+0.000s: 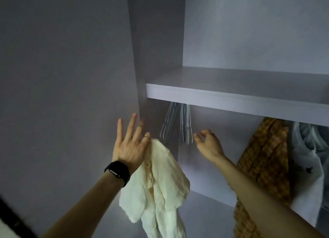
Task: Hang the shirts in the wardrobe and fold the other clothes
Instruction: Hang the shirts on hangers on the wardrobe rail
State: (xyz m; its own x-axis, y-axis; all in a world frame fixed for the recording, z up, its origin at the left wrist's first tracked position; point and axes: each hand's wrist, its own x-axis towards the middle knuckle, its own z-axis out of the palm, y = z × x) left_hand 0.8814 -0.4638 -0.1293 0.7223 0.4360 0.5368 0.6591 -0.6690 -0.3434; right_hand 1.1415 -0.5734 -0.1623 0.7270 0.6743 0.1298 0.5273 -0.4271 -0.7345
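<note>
The wardrobe (156, 32) is open and grey inside. A shelf (231, 98) crosses it from the middle to the right. Under the shelf, at its left end, a bunch of thin empty hangers (178, 123) hangs close together.

The left hand (130, 148) is raised in front of the left wall of the wardrobe, with its back to the camera. Three fingers are straight and spread wide. The forefinger, which has a ring (146, 138), bends to the cream shirt (165, 180). The shirt hangs from this side of the hand, so the grip has hold of it there. The thumb is hidden behind the cloth, and I cannot tell how it presses. The shirt is crumpled and falls down below the wrist, in the air, just left of the hangers and nearer than them. A black watch (117, 171) is on the left wrist.

The right hand (207, 143) reaches to the hangers from the right. Its grip is half open: the fingers are loosely curled, the thumb stands apart from them, and nothing is in it. The fingertips are just beside the lowest hangers, and whether they touch I cannot tell.

Further right, a plaid shirt (263, 157) in orange and brown hangs under the shelf, partly behind the right forearm. Just right of it hangs a white garment (306, 175), with blue-grey cloth above it.
</note>
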